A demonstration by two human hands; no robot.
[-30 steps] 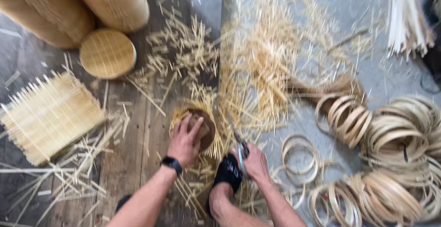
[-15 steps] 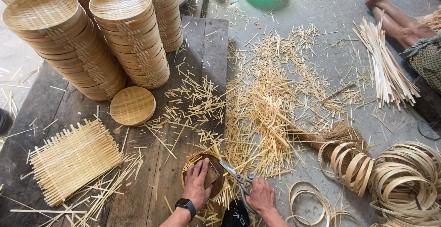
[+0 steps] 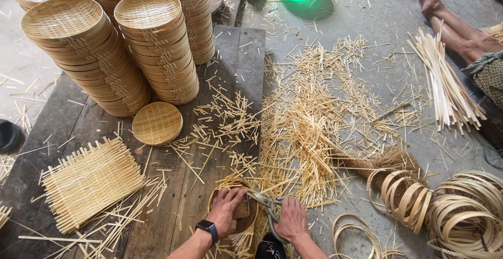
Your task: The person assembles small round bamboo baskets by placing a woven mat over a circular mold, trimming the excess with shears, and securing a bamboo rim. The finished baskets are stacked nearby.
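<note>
My left hand (image 3: 226,211), with a dark watch on the wrist, presses down on a small round woven bamboo basket (image 3: 216,195) that lies on the dark wooden planks at the bottom middle. Bamboo strip ends stick out around its rim. My right hand (image 3: 291,220) grips a pair of scissors (image 3: 266,203) whose blades point left at the basket's edge, just right of my left hand.
Tall stacks of round woven baskets (image 3: 152,44) stand at the upper left, with a single round lid (image 3: 156,123) below them. A square woven mat (image 3: 90,182) lies at left. Cut bamboo scraps (image 3: 306,117) cover the middle. Bamboo hoops (image 3: 463,212) pile at right. Another person's bare legs (image 3: 456,26) and long bamboo strips (image 3: 444,83) are at top right.
The camera has tilted up, so the basket stacks and the green bowl come into view. My hands stay on the basket and scissors, now lower in the picture.
</note>
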